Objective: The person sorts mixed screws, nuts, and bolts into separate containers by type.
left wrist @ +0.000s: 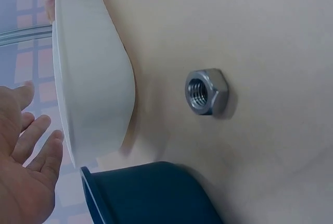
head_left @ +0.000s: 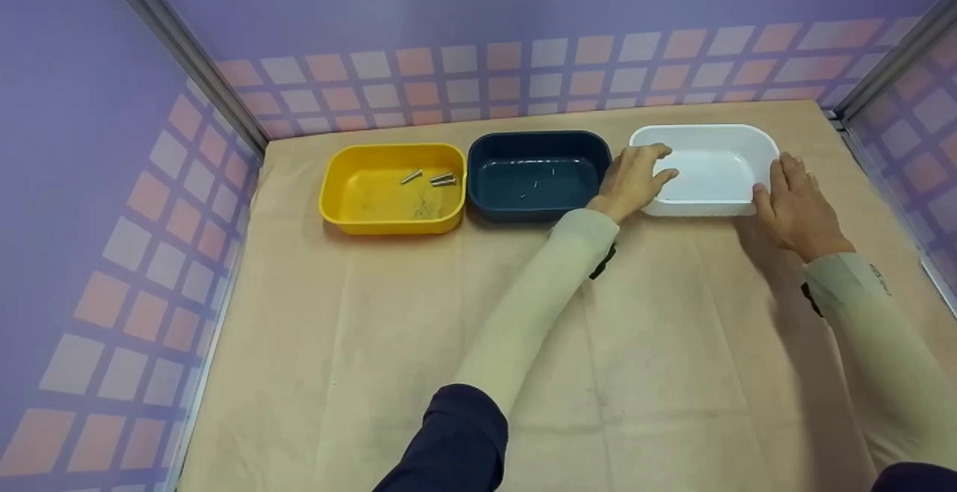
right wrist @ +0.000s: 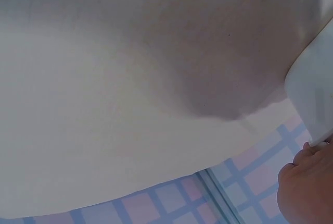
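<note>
A white bin (head_left: 699,202) stands at the right end of a row of bins. My left hand (head_left: 632,178) is over its left end, fingers and thumb spread, nothing held. In the left wrist view those fingers hang beside the rim, apart from it as far as I can tell. Along the right rim lies my right hand (head_left: 804,208), fingers fairly straight, its thumb near the front corner. A steel hex nut (left wrist: 207,92) rests on the cloth in front of the white bin; it is hidden in the head view.
A dark blue bin (head_left: 523,214) with a few tiny bits inside sits just left of my left hand. Further left is a yellow bin (head_left: 389,227) with several metal bolts (head_left: 442,180). Beige cloth (head_left: 448,312) covers the table; tiled panels (head_left: 478,13) enclose it.
</note>
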Demonstrator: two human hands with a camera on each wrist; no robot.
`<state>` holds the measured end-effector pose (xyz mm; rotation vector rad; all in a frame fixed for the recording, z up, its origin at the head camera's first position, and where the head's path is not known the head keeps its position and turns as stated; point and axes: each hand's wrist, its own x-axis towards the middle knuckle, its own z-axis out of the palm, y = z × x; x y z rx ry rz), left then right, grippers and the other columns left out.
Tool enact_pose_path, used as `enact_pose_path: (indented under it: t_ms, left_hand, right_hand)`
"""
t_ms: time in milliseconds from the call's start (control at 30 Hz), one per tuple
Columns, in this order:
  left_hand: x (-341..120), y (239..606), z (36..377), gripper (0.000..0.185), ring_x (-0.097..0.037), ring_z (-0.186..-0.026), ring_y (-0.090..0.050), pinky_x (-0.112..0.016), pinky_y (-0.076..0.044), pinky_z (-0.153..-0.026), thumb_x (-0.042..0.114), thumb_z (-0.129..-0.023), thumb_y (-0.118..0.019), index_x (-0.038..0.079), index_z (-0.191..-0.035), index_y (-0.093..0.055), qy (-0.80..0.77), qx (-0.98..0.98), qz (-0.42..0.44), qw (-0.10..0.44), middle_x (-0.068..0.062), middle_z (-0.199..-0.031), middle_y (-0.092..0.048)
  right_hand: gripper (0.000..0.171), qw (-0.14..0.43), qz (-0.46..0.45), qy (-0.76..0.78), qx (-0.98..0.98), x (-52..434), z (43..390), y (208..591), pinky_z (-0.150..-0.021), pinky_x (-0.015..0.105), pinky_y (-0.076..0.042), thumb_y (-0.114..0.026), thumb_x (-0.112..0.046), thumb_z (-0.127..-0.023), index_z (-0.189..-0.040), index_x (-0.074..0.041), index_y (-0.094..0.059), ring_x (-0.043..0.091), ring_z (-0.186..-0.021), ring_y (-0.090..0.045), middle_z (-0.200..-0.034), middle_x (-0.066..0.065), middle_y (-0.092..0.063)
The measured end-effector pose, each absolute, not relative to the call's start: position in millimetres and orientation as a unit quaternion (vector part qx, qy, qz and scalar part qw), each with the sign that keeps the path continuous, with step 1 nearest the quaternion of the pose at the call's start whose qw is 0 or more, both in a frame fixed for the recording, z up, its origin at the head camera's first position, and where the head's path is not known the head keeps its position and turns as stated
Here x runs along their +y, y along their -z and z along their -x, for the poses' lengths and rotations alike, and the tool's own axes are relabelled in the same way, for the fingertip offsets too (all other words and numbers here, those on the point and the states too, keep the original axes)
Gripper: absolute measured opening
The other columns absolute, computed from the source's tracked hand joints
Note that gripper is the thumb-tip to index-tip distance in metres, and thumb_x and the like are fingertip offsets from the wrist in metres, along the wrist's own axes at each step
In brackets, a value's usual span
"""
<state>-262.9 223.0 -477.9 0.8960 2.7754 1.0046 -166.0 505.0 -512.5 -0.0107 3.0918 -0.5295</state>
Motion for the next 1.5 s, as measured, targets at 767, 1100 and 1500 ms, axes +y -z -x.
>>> enact_pose_path:
  t_ms: [767, 1100, 1500]
  left_hand:
    - [184.7, 470.4, 246.4, 0.046, -0.012, -0.134, -0.064, -0.015, -0.049, -0.109, 0.034, -0.106, -0.069, 0.007, -0.144, -0.067, -0.353, 0.863, -0.360, 0.027, -0.003, -0.145, -0.069]
    - [161.7, 473.2, 231.6, 0.047, -0.008, -0.086, -0.058, -0.012, -0.050, -0.096, 0.031, -0.106, -0.069, 0.005, -0.145, -0.065, -0.398, 0.841, -0.366, 0.017, -0.008, -0.138, -0.073]
    - [139.1, 492.1, 218.3, 0.041, -0.014, -0.130, -0.066, -0.014, -0.047, -0.110, 0.020, -0.105, -0.071, 0.000, -0.141, -0.067, -0.434, 0.816, -0.381, 0.004, -0.011, -0.136, -0.073]
  right_hand:
    - [0.078, 0.006, 0.000, 0.153, 0.988, 504.6, 165.6, 511.7, -0.131, 0.067, 0.003, -0.014, -0.042, -0.113, -0.162, 0.018, -0.002, 0.061, -0.159, 0.003, -0.171, 0.041, 0.001]
    - [0.078, -0.007, 0.013, 0.167, 0.986, 505.1, 164.8, 513.9, -0.131, 0.069, 0.000, -0.017, -0.041, -0.113, -0.162, 0.019, -0.006, 0.062, -0.158, 0.000, -0.170, 0.042, -0.004]
    - [0.077, -0.010, 0.017, 0.157, 0.987, 505.9, 165.5, 514.1, -0.131, 0.068, 0.000, -0.017, -0.039, -0.113, -0.161, 0.020, -0.007, 0.064, -0.157, -0.002, -0.169, 0.044, -0.005]
